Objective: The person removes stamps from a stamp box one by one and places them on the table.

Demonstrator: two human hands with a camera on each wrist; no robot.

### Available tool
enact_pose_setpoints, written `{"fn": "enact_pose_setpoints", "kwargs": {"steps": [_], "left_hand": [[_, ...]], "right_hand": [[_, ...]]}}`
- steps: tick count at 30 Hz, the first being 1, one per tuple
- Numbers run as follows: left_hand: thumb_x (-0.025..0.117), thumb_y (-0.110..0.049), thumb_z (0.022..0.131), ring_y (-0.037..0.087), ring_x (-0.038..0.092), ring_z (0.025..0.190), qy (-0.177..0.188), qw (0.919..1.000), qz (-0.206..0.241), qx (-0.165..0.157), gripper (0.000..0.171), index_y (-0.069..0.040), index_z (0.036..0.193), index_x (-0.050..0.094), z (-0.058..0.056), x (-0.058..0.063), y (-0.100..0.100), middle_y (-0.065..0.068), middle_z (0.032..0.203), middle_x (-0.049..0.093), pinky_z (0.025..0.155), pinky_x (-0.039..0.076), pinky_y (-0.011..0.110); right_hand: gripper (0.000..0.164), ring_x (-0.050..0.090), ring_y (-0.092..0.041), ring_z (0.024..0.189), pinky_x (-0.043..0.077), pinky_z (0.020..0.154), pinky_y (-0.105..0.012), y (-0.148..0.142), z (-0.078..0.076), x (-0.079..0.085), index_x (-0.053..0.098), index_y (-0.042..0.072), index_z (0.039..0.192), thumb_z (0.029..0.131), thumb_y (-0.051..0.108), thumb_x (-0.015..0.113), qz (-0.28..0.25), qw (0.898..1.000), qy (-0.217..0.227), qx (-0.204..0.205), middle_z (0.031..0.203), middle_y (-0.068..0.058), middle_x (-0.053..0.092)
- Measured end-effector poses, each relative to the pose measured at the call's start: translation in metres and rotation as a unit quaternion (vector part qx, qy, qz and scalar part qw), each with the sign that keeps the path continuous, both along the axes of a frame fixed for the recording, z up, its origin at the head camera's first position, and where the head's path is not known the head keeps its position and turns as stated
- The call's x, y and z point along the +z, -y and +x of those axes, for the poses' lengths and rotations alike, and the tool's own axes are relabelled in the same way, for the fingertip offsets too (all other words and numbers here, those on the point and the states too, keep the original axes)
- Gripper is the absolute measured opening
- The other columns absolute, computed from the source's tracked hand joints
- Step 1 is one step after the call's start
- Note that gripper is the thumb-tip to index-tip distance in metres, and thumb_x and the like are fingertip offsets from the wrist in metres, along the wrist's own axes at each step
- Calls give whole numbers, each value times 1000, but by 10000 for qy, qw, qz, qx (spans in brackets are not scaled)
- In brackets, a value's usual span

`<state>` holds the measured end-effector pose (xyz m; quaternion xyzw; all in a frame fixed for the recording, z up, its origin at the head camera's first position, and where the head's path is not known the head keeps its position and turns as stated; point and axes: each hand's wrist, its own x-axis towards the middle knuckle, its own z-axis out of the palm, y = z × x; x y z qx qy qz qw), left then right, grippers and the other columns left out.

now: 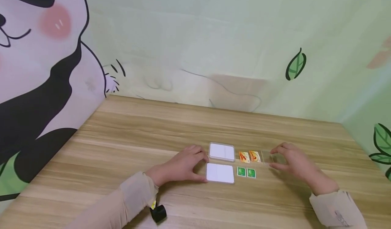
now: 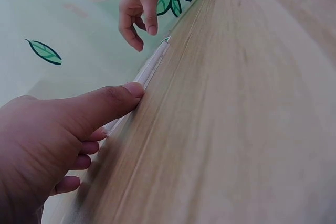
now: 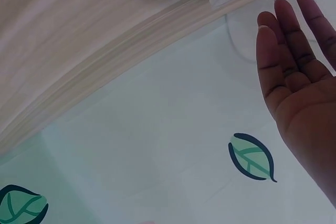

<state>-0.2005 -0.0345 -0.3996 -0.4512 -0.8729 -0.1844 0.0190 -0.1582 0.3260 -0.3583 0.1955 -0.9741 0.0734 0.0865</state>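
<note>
My left hand (image 1: pixel 187 164) is at the left end of the lower white flat rectangular case (image 1: pixel 220 173), its thumb at the near corner and fingers at the far corner. The left wrist view shows the thumb (image 2: pixel 118 100) against the case's edge. Just behind lies a second white rectangular case (image 1: pixel 221 152) with a clear rim. To their right are small orange picture cards (image 1: pixel 255 156) and small green picture cards (image 1: pixel 251 173). My right hand (image 1: pixel 294 161) hovers beside a clear plastic piece (image 1: pixel 266 157), fingers loosely spread and holding nothing.
A small black cylindrical object (image 1: pixel 159 213) shows beneath the left sleeve. The wooden tabletop (image 1: pixel 146 130) meets a wall covering (image 1: pixel 171 35) printed with a panda and leaves at its back and sides.
</note>
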Motion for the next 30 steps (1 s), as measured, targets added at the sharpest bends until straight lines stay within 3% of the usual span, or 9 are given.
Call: {"fn": "enact_pose_setpoints", "kwargs": {"steps": [16,30], "left_hand": [[76,-49,76,17,49,114,120,9999,5,50,54,-12,113,62,1,2,1,0,115,57,106,39,37],[76,-50,76,17,49,114,53,10000,-24,54,53,-13,113,62,2,3,1,-1,115,57,106,39,36]], "right_hand": [[47,58,-39,103,47,90,-55,-10,-4,-3,66,1,107,74,32,80,-26,9988,369,-308,109,-19,63],[62,57,-41,105,47,89,-57,-13,-11,-2,65,0,112,70,43,82,-14,9986,502,-171,112,-21,62]]}}
